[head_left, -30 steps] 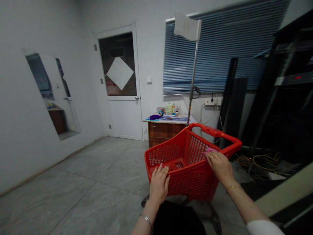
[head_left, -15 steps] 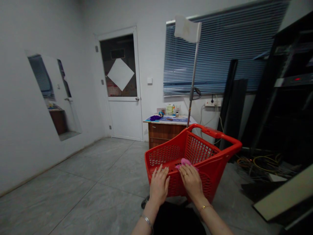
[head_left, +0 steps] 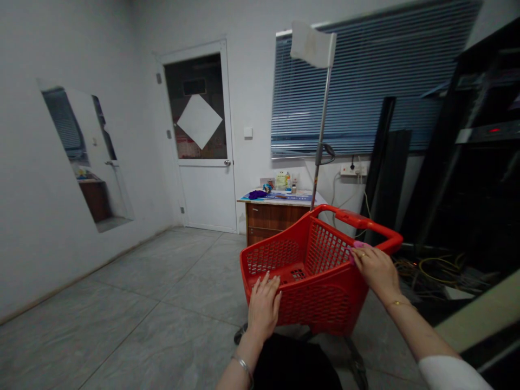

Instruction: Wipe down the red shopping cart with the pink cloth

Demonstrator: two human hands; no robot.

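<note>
In front of me stands a red plastic shopping cart (head_left: 320, 298) with lattice sides. On its near rim, towards the left end, rests my left hand (head_left: 264, 303), fingers stretched out and holding nothing. My right hand (head_left: 376, 268) is at the rim's right end, close to the cart's handle (head_left: 357, 219). Its fingers press a pink cloth (head_left: 354, 253) against the rim; the cloth is mostly hidden under them. Through the open top, the cart's grid floor shows.
Behind the cart is a wooden cabinet (head_left: 276, 214) with bottles and a purple cloth (head_left: 257, 194) on top. A pole with a white flag (head_left: 311, 44) rises beside it. Loose cables (head_left: 439, 271) and a dark rack lie to the right. A white door (head_left: 207, 195) stands beyond.
My right hand has slid right along the cart's near rim with the pink cloth, from the middle to the handle end. My left hand has stayed in place.
</note>
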